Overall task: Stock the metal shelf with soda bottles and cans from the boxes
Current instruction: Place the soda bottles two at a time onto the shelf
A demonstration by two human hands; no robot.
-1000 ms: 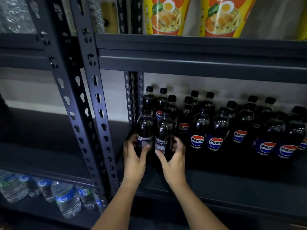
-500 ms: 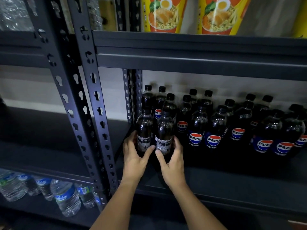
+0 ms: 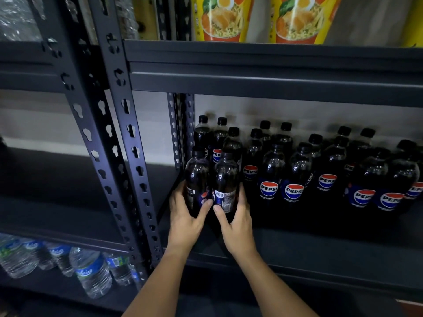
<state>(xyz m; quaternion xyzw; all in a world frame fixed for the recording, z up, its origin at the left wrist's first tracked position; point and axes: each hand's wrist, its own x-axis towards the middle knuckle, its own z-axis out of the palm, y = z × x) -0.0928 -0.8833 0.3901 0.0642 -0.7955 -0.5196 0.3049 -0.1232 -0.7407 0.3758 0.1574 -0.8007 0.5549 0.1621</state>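
Two dark Pepsi bottles stand side by side at the left front of the dark metal shelf. My left hand grips the left bottle low on its body, thumb across the front. My right hand grips the right bottle the same way, its white label text facing me. Behind and to the right stand several more Pepsi bottles in rows, logos forward, reaching to the frame's right edge.
A perforated shelf upright rises just left of my hands. The shelf beam above hangs low over the bottle caps, with yellow noodle packs on top. Water bottles lie on the lower left shelf.
The left bottle has turned in my left hand, so part of its logo now shows. Both hands stay on the two bottles; the view has shifted slightly.
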